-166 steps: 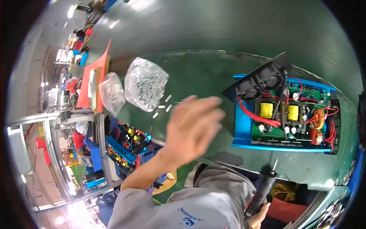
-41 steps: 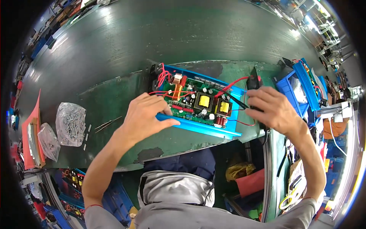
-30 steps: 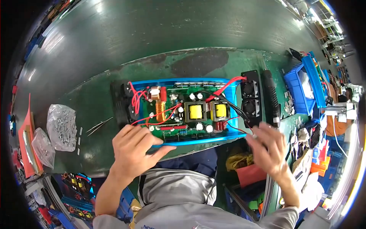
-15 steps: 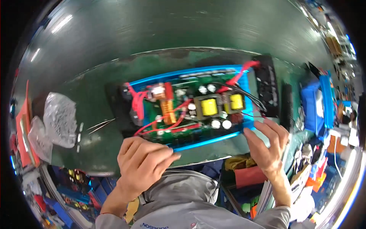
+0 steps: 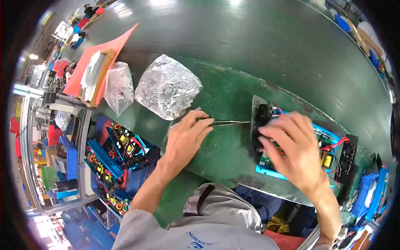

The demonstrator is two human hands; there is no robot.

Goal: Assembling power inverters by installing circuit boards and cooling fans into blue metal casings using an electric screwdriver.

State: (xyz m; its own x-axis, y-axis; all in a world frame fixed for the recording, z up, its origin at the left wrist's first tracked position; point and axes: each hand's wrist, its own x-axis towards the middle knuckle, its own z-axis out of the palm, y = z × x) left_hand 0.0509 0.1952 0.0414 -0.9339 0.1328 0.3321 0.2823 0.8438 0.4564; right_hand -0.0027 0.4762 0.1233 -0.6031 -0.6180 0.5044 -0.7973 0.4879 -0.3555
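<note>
Left hand: ours (image 5: 182, 139) has its fingers bent at 1 end of the metal tweezers (image 5: 230, 123); we cannot tell whether they grip or only touch.
Tweezers: they stretch rightward from our left fingers, the other end close to the black end panel (image 5: 255, 118).
Right hand: ours (image 5: 296, 152), slightly blurred, is over the blue case (image 5: 273, 171), thumb and fingers parted; we cannot tell whether they touch it.
Blue case: under and around our right fingers on the green bench (image 5: 225, 152), its top open; 1 yellow part (image 5: 327, 161) shows to their right.
Fan block: black (image 5: 348, 156), farther right of our right fingers, with red wires (image 5: 338, 144) beside it.
Bags: 2 clear ones; the large bag (image 5: 166, 85), full of small metal pieces, is just beyond and left of our left fingers, the small bag (image 5: 119, 86) farther left.
Red sheet: upright (image 5: 81, 66), well left of our left fingers, beyond the small bag.
</note>
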